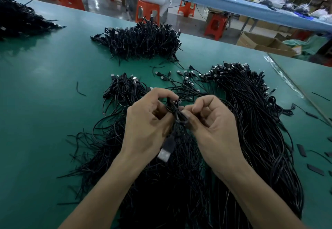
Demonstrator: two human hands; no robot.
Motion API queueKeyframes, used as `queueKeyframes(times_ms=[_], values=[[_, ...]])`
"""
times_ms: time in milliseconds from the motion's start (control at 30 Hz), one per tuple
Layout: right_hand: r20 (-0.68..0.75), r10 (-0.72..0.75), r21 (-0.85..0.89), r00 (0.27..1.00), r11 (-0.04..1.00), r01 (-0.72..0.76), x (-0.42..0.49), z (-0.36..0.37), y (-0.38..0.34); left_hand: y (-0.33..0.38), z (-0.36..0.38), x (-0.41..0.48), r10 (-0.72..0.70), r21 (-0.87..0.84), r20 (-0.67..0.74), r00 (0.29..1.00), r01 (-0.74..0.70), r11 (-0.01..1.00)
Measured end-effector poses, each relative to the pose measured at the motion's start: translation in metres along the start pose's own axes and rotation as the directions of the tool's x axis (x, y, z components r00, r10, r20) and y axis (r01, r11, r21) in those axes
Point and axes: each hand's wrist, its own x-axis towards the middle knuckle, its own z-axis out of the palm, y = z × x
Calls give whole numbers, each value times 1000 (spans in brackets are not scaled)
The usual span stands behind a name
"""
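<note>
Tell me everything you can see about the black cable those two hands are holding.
The cable is thin, black and looks rubber-coated, folded into a small bunch of loops. One end hangs toward the camera, ending in a USB plug with black housing and silvery metal tip, slightly blurred. The left hand grips the bunch; the right hand pinches its middle. It is held above a heap of similar cables.

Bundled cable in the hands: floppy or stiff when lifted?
Likely floppy: the bundled cable folds tightly between the left hand and right hand, its USB plug dangling. Probably light, since a pinch holds it. Loops may spring open if released.
</note>
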Motion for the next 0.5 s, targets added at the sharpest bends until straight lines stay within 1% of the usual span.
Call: queueKeyframes(times_ms=[67,133,200,233,300,400,433,500], values=[[-9,46,45,999,998,-45,-1,0,2,3,-1,0,28,5,30,999,-29,1000],[-25,73,66,997,995,-71,-1,-2,3,5,-2,-1,24,-16,71,997,-22,1000],[-47,102,60,994,993,-99,-1,-5,4,6,-1,-1,9,3,109,994,-9,1000],[-50,121,66,991,991,-118,0,-7,5,7,-1,-1,-13,-7,137,990,14,1000],[-34,180,126,983,977,-174,1,-12,8,11,0,0,-49,-70,177,983,62,996],[21,257,236,966,938,-254,1,-16,14,16,3,-2,-77,-192,198,977,115,975],[34,274,246,961,930,-273,0,-15,16,18,5,-3,-72,-217,205,976,117,969],[29,303,248,952,921,-301,-3,-14,21,21,12,-7,-19,-250,214,977,74,965]])
